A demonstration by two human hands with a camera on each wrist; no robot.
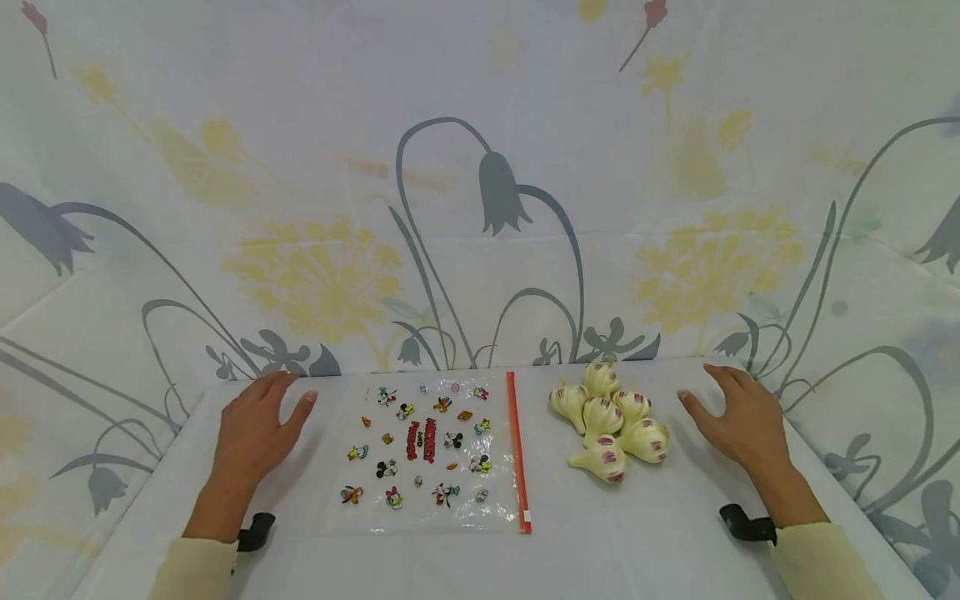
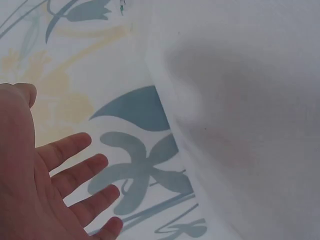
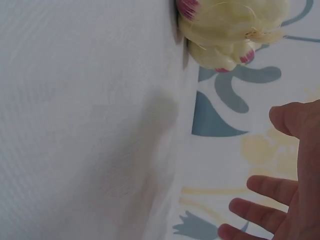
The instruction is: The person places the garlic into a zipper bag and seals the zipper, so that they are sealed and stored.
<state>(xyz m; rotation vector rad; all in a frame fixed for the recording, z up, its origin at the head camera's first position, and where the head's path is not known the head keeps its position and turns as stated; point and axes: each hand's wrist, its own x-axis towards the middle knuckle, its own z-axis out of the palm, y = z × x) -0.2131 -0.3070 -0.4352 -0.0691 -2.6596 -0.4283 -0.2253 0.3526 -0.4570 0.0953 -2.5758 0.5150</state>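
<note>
A clear plastic zip bag (image 1: 442,450) printed with small cartoon figures lies flat in the head view, its red slider strip (image 1: 517,454) along the right side. Right of it sits a cluster of several garlic bulbs (image 1: 602,417), whitish with purple streaks; some garlic (image 3: 230,25) also shows at the top of the right wrist view. My left hand (image 1: 257,425) is to the left of the bag, fingers apart and holding nothing. On the far side of the garlic, my right hand (image 1: 738,421) is likewise empty, thumb and fingers spread.
A white cloth covers the table (image 1: 600,542). Behind it rises a pale curtain (image 1: 480,292) with grey and yellow flower prints, which also runs along both sides. Black wrist straps (image 1: 746,525) sit at the sleeve ends.
</note>
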